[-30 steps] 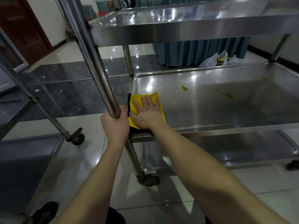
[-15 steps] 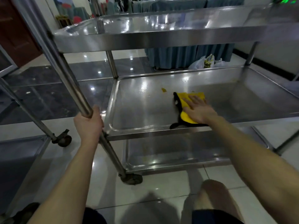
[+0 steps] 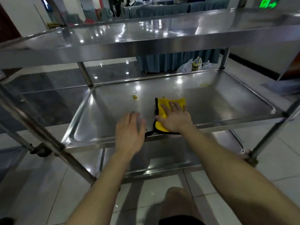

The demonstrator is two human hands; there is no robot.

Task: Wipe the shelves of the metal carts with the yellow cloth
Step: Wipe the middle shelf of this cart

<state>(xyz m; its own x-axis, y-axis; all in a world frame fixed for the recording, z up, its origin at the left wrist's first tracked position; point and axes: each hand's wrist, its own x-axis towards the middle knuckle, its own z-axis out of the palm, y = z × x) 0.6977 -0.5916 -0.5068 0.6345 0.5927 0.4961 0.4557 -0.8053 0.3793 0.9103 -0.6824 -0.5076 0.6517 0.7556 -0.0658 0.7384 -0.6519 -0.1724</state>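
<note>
Right hand [image 3: 174,118] flat on yellow cloth [image 3: 164,106], middle shelf [image 3: 227,101], left hand [image 3: 129,132] spread beside it

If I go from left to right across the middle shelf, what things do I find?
Across the middle shelf: left hand → yellow cloth, with the right hand pressing flat on it → yellowish smear by the far rim. The small spot beyond the left hand is left out: it lines up with that hand.

I see a yellow microfibre cloth with black edging [image 3: 165,101] flat on the middle shelf [image 3: 219,103] of a three-tier stainless steel cart [image 3: 146,49], near the front rim. A yellowish stain [image 3: 134,96] sits just left.
</note>
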